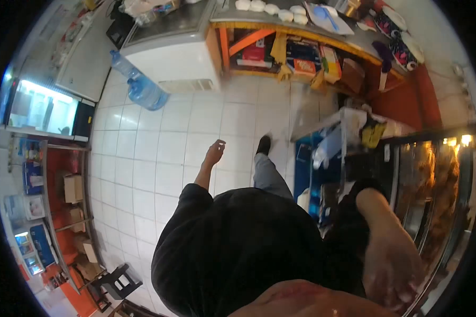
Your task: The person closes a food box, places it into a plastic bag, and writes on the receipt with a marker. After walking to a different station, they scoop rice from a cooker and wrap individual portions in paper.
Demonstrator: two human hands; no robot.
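- Display case is standing at my right side, running along the right edge of the view, with lit shelves showing browned baked goods behind glass.
- My right hand is hanging just beside the dark front rail of the case, fingers stretched out and pinching nothing. Blur is hiding whether the fingertips are touching the case.
- My left hand is reaching out over the white tiled floor, fingers loosely spread, empty, well apart from the case.
- I am judging the case as heavy and fixed in place. The glass panes are looking smooth, slippery and fragile.
- I am judging the rail and frame as the sound places for a hold. The glass is not suited to bearing a push or a lean.
- My shoe is stepping on the tiles ahead, and a blue water bottle is leaning beside a white freezer further on.
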